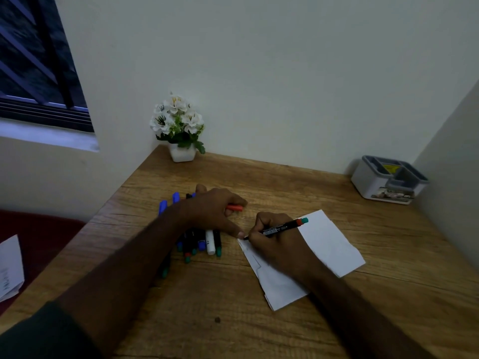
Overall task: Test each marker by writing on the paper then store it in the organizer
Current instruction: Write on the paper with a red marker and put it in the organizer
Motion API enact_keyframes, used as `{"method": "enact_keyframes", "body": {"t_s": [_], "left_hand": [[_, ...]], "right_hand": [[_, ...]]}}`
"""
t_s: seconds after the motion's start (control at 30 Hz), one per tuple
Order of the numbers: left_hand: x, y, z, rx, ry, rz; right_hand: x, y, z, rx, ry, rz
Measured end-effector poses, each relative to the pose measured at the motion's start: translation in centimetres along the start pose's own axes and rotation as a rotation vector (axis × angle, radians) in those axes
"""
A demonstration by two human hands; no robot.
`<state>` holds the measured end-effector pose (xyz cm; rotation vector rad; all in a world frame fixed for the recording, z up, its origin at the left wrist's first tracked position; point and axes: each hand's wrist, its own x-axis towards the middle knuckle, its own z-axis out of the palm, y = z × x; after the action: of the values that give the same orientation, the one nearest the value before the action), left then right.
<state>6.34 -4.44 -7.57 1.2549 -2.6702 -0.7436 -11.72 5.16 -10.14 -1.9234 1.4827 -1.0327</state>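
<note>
Head view: my right hand [274, 239] fingers grip a black marker [282, 228], tip on the paper [329, 244]; left hand [215, 208] fingers curl around an orange cap [234, 208]; organizer [388, 180] far right on the tabletop [259, 320].

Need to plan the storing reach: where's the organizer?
In the head view, the organizer sits at the table's far right corner against the wall, beyond the paper.

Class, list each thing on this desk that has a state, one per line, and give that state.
Right hand: grips the marker, tip on the paper.
Marker: uncapped, cap on its back end.
Left hand: holds an orange cap, thumb pressing the paper's corner.
Orange cap: off its marker.
Paper: flat, faint marks near the tip.
Marker pile: capped, lying loose.
Organizer: upright, no markers seen inside.
</note>
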Motion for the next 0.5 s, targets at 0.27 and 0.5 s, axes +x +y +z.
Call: {"method": "enact_keyframes", "body": {"t_s": [0.27,0.5], "left_hand": [[-0.07,0.05,-0.18,-0.003,-0.03,0.0],[-0.42,0.3,-0.51,0.013,-0.063,-0.008]], "right_hand": [[-0.09,-0.24,-0.11,0.028,-0.002,0.019],[0.04,0.21,-0.24,0.008,-0.003,0.008]]}}
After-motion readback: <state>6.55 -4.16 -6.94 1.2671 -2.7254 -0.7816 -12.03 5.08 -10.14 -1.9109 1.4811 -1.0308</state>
